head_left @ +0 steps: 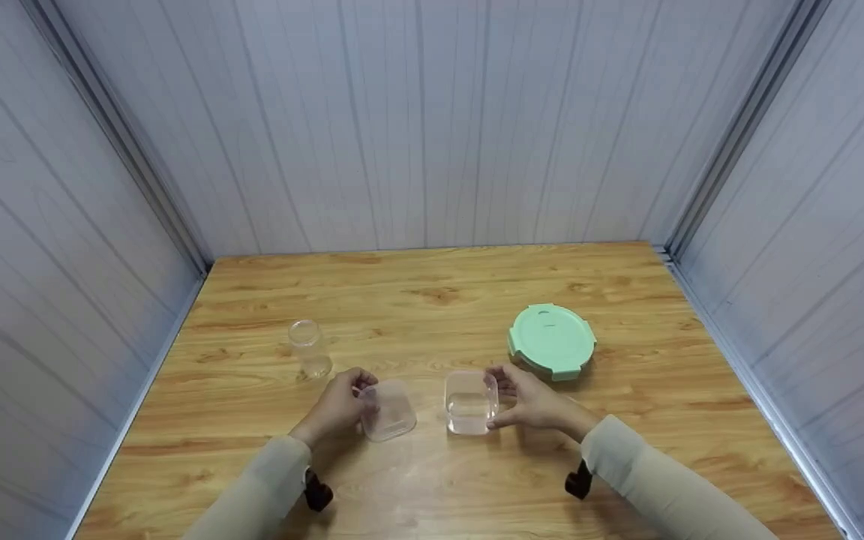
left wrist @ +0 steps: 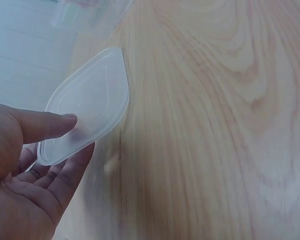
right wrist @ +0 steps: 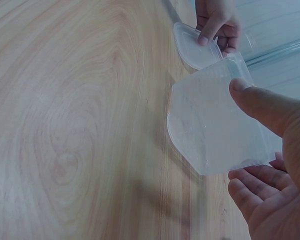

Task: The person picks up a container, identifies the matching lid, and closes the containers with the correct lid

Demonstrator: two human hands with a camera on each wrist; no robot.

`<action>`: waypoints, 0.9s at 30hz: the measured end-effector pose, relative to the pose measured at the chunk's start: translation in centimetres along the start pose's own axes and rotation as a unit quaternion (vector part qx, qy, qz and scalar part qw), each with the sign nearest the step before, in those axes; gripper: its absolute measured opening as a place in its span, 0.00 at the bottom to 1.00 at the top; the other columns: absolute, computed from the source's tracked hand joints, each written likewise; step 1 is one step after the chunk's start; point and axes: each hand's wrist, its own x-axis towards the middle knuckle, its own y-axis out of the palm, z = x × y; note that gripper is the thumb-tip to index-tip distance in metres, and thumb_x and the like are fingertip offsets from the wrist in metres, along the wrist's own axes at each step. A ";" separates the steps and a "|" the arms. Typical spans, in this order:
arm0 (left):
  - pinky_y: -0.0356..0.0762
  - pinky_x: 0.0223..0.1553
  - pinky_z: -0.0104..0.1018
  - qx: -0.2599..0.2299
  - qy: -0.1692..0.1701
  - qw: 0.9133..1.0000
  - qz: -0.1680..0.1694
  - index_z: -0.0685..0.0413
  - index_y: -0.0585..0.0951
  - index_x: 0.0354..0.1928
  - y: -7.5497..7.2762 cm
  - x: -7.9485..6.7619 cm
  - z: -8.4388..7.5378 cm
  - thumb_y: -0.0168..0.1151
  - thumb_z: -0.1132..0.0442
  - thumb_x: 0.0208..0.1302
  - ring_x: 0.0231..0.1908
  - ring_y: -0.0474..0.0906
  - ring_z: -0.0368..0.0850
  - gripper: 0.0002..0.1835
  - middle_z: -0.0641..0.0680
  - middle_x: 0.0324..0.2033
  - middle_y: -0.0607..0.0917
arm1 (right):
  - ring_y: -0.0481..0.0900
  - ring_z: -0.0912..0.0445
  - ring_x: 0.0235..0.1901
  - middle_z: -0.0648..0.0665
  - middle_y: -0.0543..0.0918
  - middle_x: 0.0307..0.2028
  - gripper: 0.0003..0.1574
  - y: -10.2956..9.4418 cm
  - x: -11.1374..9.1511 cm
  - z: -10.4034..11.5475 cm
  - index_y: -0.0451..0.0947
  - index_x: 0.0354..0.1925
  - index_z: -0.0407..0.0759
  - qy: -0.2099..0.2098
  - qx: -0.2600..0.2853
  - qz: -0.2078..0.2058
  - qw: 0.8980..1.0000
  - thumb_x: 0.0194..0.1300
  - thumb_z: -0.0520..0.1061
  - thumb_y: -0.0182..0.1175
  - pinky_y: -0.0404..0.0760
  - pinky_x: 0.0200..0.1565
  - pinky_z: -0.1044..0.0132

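Note:
My left hand (head_left: 340, 406) pinches a translucent, round-cornered square plastic lid (left wrist: 90, 100) by one edge. Its thumb lies on the upper face and the fingers are underneath, with the lid tilted in the left wrist view. A little to the right, a clear square plastic container (head_left: 469, 409) is gripped from its right side by my right hand (head_left: 541, 403), thumb near one corner and fingers at the other. The right wrist view shows the container (right wrist: 210, 120) close over the tabletop. Between lid and container there is a small gap.
A clear cylindrical jar (head_left: 310, 349) stands beyond my left hand. Behind my right hand is a round container with a mint-green clip lid (head_left: 553, 339). The wooden table (head_left: 432, 292) is enclosed by pale panel walls (head_left: 432, 135) at the back and sides.

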 end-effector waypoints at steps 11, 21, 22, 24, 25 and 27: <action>0.76 0.45 0.36 -0.030 0.008 1.000 0.002 0.68 0.82 0.50 -0.2 -0.1 -0.7 0.69 0.78 0.64 0.43 0.77 0.49 0.13 0.57 0.42 0.83 | 0.74 0.31 0.71 0.25 0.74 0.71 0.60 0.0 0.1 0.0 0.61 0.76 0.23 -0.009 0.002 -0.004 1.000 0.55 0.36 0.84 0.72 0.76 0.38; 0.79 0.43 0.32 -0.045 0.018 0.999 -0.007 0.67 0.83 0.49 0.1 0.6 -1.3 0.69 0.80 0.60 0.43 0.80 0.49 0.15 0.59 0.43 0.84 | 0.73 0.32 0.73 0.26 0.72 0.73 0.60 0.0 0.2 0.2 0.61 0.77 0.25 0.008 0.017 0.008 1.000 0.55 0.36 0.84 0.72 0.76 0.40; 0.79 0.43 0.32 -0.045 0.021 0.999 -0.009 0.67 0.83 0.48 0.2 0.7 -1.3 0.69 0.80 0.59 0.43 0.80 0.49 0.15 0.59 0.43 0.85 | 0.73 0.32 0.73 0.26 0.72 0.73 0.60 0.0 0.2 0.2 0.61 0.77 0.26 0.010 0.019 0.009 1.000 0.56 0.36 0.84 0.72 0.76 0.40; 0.79 0.44 0.32 -0.049 0.025 0.998 -0.013 0.67 0.83 0.48 0.2 0.9 -1.5 0.70 0.80 0.58 0.43 0.80 0.49 0.15 0.59 0.42 0.85 | 0.72 0.32 0.74 0.26 0.71 0.74 0.61 -0.1 0.2 0.2 0.61 0.77 0.27 0.013 0.021 0.011 1.000 0.56 0.36 0.84 0.72 0.77 0.40; 0.79 0.45 0.33 -0.049 0.027 0.998 -0.014 0.67 0.83 0.47 0.3 1.0 -1.5 0.70 0.80 0.58 0.43 0.80 0.49 0.15 0.58 0.42 0.85 | 0.72 0.32 0.74 0.26 0.71 0.74 0.61 -0.1 0.2 0.2 0.61 0.78 0.27 0.014 0.021 0.012 1.000 0.56 0.36 0.84 0.72 0.77 0.40; 0.78 0.46 0.34 -0.050 0.033 0.998 -0.017 0.67 0.83 0.47 0.3 1.2 -1.7 0.71 0.80 0.57 0.43 0.79 0.48 0.15 0.58 0.42 0.86 | 0.72 0.31 0.74 0.26 0.71 0.74 0.61 -0.1 0.3 0.2 0.60 0.78 0.26 0.011 0.017 0.016 1.000 0.56 0.36 0.83 0.72 0.77 0.40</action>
